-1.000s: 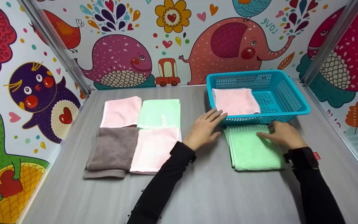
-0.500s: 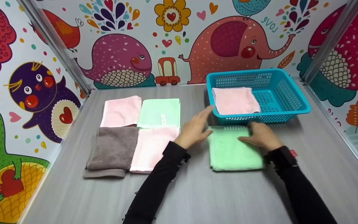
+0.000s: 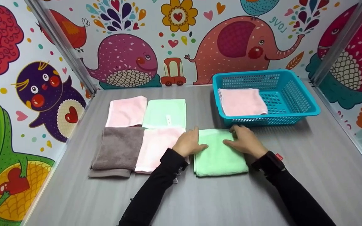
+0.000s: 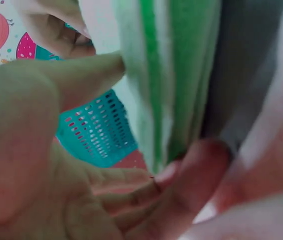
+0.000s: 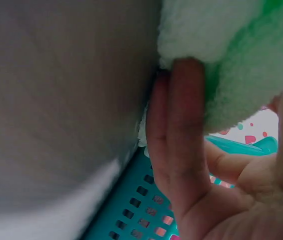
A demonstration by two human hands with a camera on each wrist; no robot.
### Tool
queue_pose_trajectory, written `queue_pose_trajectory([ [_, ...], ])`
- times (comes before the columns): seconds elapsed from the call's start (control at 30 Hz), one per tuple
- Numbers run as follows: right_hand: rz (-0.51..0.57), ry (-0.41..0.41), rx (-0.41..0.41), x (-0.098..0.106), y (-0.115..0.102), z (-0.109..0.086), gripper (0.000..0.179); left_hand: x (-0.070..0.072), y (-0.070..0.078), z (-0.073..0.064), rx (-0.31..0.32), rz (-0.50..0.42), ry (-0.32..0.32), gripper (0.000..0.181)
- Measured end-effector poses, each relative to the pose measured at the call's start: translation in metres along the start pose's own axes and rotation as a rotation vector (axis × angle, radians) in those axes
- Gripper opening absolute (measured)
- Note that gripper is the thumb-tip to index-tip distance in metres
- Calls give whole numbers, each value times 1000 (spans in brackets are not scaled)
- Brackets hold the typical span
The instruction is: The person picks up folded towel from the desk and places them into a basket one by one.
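Observation:
A folded green towel (image 3: 222,153) lies on the table between both hands, its stacked layers visible in the left wrist view. My right hand (image 3: 248,142) grips its far right corner, thumb on top and fingers along the edge; in the right wrist view fingers (image 5: 184,115) press against the fluffy side. My left hand (image 3: 187,142) touches the towel's left edge, with its thumb tip on the cloth and fingers beside the fold. Just left are a pink towel (image 3: 156,153), a grey-brown towel (image 3: 118,147), a mint towel (image 3: 165,111) and another pink towel (image 3: 127,111).
A blue perforated basket (image 3: 267,119) stands behind the green towel, holding a folded pink towel (image 3: 242,102) on its left side. Cartoon-printed panels (image 3: 130,59) wall in the grey table (image 3: 218,201) at the back and sides.
The green towel has slid left along the table with my right hand, from in front of the basket to beside the pink towel. My left hand has drawn back left and nearer and now touches it.

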State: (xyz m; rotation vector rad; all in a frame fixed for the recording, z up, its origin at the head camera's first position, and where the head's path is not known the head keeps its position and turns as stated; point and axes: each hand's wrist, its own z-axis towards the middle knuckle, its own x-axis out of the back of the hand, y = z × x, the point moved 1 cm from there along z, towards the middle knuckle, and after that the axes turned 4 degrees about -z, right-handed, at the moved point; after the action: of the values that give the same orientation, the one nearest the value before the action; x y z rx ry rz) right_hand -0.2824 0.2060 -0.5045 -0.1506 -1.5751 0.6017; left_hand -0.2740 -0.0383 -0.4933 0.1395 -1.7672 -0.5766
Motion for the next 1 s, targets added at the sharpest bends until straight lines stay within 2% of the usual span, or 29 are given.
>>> queue_pose_trajectory([
  [0.1,-15,-19,6,5,5,-3,60,0,-2,3,18,-20,-21,92],
  [0.23,-64,-93,-24,12,13,-7,72,-1,-3,5,-5,-45,-39,87],
  [0.4,-9,-189,1,9,13,-7,81,-5,-4,7,-41,-101,-38,75],
  [0.57,21,-174,52,2,10,-3,69,-8,-4,9,-66,-108,-40,66],
  [0.7,17,-147,89,3,7,-3,57,-8,-5,10,-96,-107,-31,49],
  [0.83,54,-100,156,16,-5,-10,47,7,-5,2,-136,-164,0,32],
  [1.0,152,55,239,54,-28,-20,42,45,3,-16,-231,-300,116,33],
])
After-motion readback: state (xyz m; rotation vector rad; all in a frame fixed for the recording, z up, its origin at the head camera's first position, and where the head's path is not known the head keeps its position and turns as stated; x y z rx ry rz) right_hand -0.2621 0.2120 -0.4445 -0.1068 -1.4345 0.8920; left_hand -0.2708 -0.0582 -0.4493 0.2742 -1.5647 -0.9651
